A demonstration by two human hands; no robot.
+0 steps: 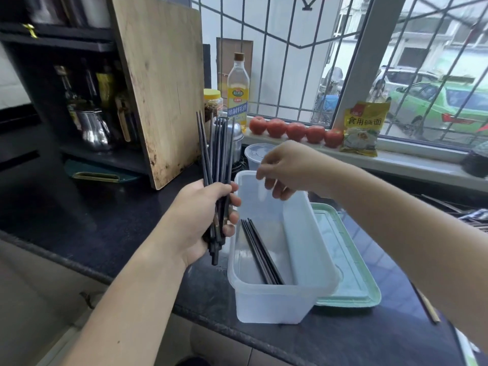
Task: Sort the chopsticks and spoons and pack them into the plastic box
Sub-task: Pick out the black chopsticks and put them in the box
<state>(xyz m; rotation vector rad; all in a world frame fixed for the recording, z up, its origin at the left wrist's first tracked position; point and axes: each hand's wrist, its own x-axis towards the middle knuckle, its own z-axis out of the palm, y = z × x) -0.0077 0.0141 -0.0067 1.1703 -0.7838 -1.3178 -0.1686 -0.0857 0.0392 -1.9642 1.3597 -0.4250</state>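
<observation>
My left hand [203,220] grips a bundle of several dark chopsticks [217,151], held nearly upright just left of the clear plastic box [266,302]. Inside the box, a few dark chopsticks [261,252] lie along the left side of its floor. My right hand [285,167] hovers over the far end of the box with fingers loosely curled downward, holding nothing. A pale green lid [351,276] lies flat under the box's right side. More utensils [472,217] show at the right edge, too blurred to name.
A wooden cutting board [161,83] leans on a dark rack at the back left. A metal pot [233,138], a round clear container [257,154], an oil bottle [237,93], tomatoes [295,130] and a yellow packet [363,128] line the windowsill. A lone wooden chopstick [429,307] lies at the counter's right.
</observation>
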